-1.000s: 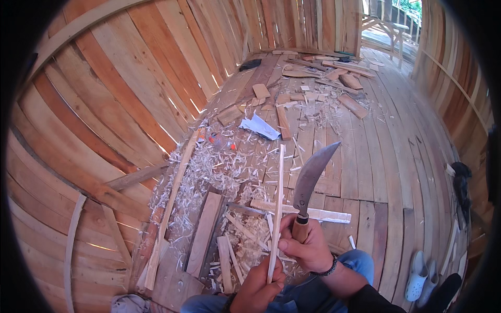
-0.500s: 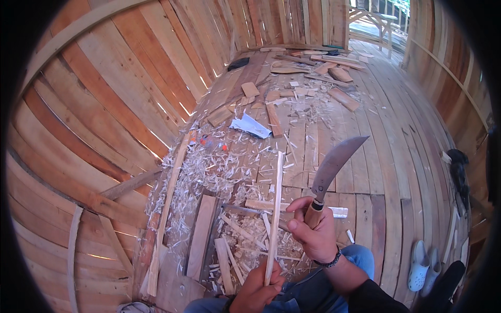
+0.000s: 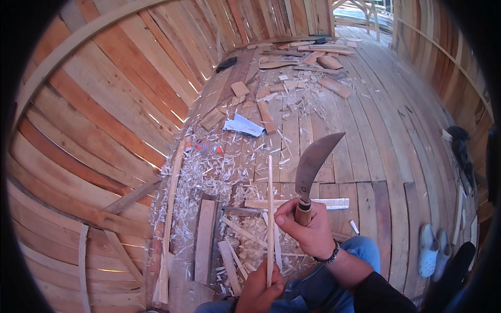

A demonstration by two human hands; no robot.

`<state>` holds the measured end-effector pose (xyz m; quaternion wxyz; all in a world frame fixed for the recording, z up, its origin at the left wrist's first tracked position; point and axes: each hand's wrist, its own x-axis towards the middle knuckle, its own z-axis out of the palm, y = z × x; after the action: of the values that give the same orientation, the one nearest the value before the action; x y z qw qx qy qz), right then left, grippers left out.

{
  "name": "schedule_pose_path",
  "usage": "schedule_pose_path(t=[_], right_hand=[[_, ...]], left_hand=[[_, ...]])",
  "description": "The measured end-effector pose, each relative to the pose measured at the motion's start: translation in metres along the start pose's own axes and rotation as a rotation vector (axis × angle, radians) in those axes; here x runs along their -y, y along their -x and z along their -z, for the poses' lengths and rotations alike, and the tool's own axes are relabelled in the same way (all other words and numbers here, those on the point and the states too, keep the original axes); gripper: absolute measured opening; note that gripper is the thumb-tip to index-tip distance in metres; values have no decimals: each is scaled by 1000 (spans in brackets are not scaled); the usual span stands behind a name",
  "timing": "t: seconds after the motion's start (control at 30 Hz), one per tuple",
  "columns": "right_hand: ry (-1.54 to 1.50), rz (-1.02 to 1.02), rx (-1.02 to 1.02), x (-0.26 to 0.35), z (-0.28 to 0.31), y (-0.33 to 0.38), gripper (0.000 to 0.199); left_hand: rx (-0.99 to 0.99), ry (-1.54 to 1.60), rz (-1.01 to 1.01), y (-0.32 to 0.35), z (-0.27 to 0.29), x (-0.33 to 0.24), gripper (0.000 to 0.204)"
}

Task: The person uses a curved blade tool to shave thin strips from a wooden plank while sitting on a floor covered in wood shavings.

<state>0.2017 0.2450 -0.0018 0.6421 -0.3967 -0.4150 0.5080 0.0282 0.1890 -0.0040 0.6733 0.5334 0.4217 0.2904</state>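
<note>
1. Whittling step: the thin wooden stick is held upright, near centre, its lower end clasped by the left hand.
2. The curved knife is gripped firmly at its handle by the right hand; strokes are best directed away, over the shavings.

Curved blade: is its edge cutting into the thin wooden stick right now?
No, the curved blade points up, clear of the thin wooden stick, which the left hand holds upright beside the right hand.

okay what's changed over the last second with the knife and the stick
The right hand has swung the curved knife from left of upright, out to the right, then back toward upright beside the thin stick. The left hand keeps gripping the stick's lower end; shavings and offcuts lie unchanged.
</note>
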Motion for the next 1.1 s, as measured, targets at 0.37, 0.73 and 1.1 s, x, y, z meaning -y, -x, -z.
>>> schedule_pose_path(t=[0.37,0.73,1.1], right_hand=[[-19,20,-147,-3,15,-14,14],[-56,-83,64,1,8,-8,14],[45,-73,215,0,1,1,13]], left_hand=[[-204,-323,-132,-1,1,-10,16],[-302,-521,-174,-1,-3,-19,28],[-357,-613,-212,-5,-6,-21,25]])
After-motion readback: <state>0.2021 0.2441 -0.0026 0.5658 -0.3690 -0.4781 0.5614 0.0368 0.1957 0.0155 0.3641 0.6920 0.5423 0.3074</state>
